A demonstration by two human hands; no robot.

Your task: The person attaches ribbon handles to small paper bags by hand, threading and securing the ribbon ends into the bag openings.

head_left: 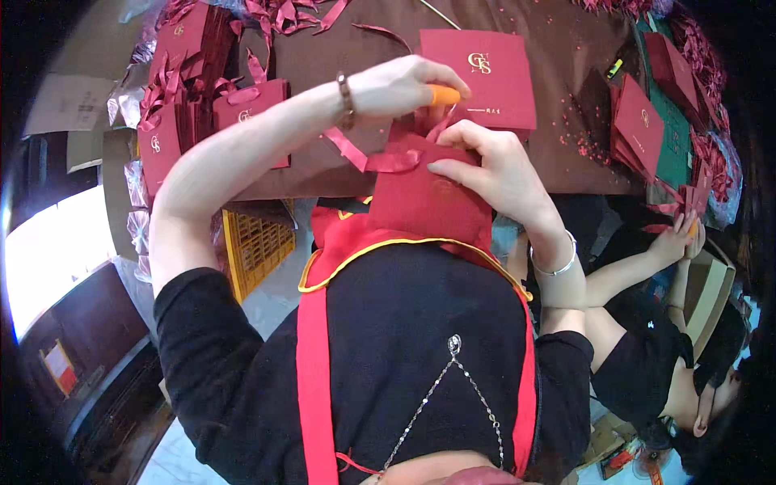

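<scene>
A dark red paper gift bag (432,194) leans against my front at the table's edge, with a satin ribbon (388,162) trailing from its top to the left. My right hand (489,170) pinches the bag's upper right part, thumb on the near face. Just above the bag's mouth, my left hand (404,85) has curled fingers, closed on a ribbon strand rising from the bag; its fingertips are partly hidden. An orange cover (444,94) sits on one of its fingers. Beyond my hands a larger red bag (493,81) with a gold emblem lies flat.
Stacked red bags with ribbons (174,121) stand at the left of the brown-covered table (323,182). More red bags (638,125) and ribbon bundles lie at the right, by a yellow marker (615,68). A yellow crate (255,246) is below. A co-worker's hands (679,238) hold ribbon at right.
</scene>
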